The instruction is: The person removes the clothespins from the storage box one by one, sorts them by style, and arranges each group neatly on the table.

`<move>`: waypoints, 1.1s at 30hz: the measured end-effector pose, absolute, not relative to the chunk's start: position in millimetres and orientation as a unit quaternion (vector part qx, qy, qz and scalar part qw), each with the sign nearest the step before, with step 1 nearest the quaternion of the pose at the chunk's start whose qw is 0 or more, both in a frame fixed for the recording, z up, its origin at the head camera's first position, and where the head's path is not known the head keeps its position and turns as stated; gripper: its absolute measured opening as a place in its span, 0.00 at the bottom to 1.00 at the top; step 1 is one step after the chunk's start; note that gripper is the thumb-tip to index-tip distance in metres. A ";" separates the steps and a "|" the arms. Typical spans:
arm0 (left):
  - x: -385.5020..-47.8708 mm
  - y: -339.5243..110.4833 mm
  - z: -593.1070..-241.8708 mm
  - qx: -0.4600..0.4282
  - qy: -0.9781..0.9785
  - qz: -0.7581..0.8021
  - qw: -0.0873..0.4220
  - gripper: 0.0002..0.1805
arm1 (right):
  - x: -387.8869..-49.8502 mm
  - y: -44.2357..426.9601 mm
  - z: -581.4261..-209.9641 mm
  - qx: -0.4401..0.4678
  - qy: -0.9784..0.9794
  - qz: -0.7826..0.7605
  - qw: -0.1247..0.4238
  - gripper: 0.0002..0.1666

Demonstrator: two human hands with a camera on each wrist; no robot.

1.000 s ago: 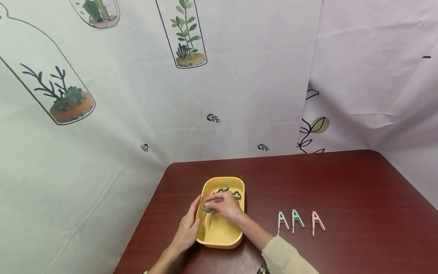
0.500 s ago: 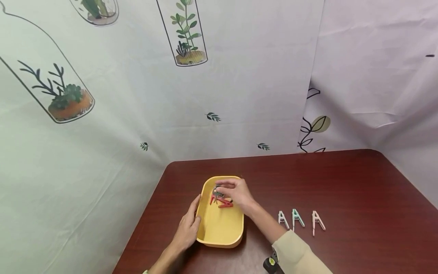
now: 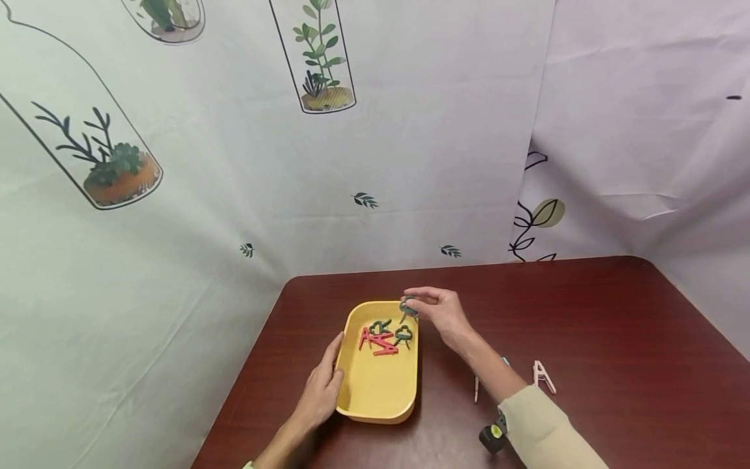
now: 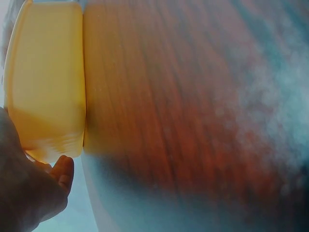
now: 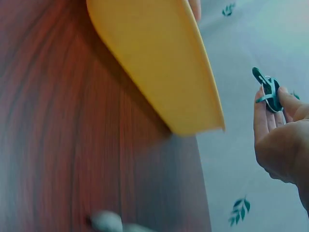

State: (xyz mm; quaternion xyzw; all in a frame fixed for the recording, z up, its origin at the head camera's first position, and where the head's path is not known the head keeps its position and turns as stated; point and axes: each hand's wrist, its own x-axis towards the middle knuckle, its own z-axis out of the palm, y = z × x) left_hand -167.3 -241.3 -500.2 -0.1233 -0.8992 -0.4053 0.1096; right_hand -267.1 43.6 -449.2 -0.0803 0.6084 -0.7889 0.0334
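- Right hand (image 3: 443,314): thumb and fingertips drawn together in a pinch on one dark green clip (image 5: 273,98).
- Position of the dark green clip: held up at the far right corner of the yellow tray (image 3: 377,394); the right wrist view shows a gap between clip and tray wall. In the head view it overlaps the rim, so its exact place over or outside that edge cannot be confirmed.
- Clip's long axis: slanted across the fingertips; in the head view its prongs point downward.
- Left hand (image 3: 321,391): fingers extended against the tray's left outer wall, thumb lying nearer the person; no clip visible in it.
- Governing relation: the right hand is the nearer to the tray's far right corner and to the bench (image 3: 633,339) beyond it; the left hand is on the opposite side, with the tray between.
- Tray contents: red clips (image 3: 385,350) and two green clips (image 3: 403,335), clustered in the far half.
- On the bench right of the tray: a pale pink clip (image 3: 546,379), legs spread toward the person. Others beside it are partly hidden by the right forearm (image 3: 495,371).
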 end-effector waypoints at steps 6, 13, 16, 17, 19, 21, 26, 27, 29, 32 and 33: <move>-167.4 -240.9 -500.5 -0.125 -0.899 -0.405 0.113 0.38 | -274.9 76.5 -452.0 -0.053 0.636 -0.770 0.012 0.20; -165.8 -241.2 -500.0 -0.127 -0.898 -0.405 0.119 0.38 | -278.5 105.5 -458.9 -0.043 0.672 -0.739 0.000 0.20; -165.4 -241.3 -500.0 -0.129 -0.898 -0.403 0.119 0.38 | -277.5 114.6 -464.3 -0.035 0.689 -0.724 0.004 0.19; -165.5 -241.4 -499.9 -0.129 -0.899 -0.402 0.119 0.38 | -277.0 117.0 -466.3 -0.031 0.693 -0.721 0.005 0.19; -165.5 -241.4 -499.5 -0.127 -0.899 -0.401 0.117 0.38 | -276.2 121.7 -470.7 -0.027 0.699 -0.715 0.004 0.18; -165.6 -241.7 -499.6 -0.131 -0.901 -0.397 0.119 0.38 | -275.2 125.6 -475.0 -0.025 0.702 -0.712 0.005 0.18; -165.6 -241.7 -499.6 -0.122 -0.901 -0.402 0.110 0.39 | -270.8 133.0 -483.6 -0.025 0.714 -0.700 0.014 0.17; -165.5 -241.5 -499.6 -0.118 -0.901 -0.404 0.106 0.39 | -269.7 134.4 -485.1 -0.024 0.719 -0.695 0.017 0.17; -165.0 -241.1 -499.6 -0.114 -0.901 -0.407 0.101 0.39 | -267.2 136.9 -487.4 -0.023 0.729 -0.684 0.021 0.16; -164.4 -240.7 -499.9 -0.113 -0.902 -0.406 0.098 0.39 | -264.1 139.9 -490.2 -0.016 0.735 -0.677 0.028 0.16; -164.3 -240.6 -499.8 -0.113 -0.902 -0.406 0.097 0.39 | -263.1 140.8 -490.9 -0.015 0.737 -0.675 0.031 0.16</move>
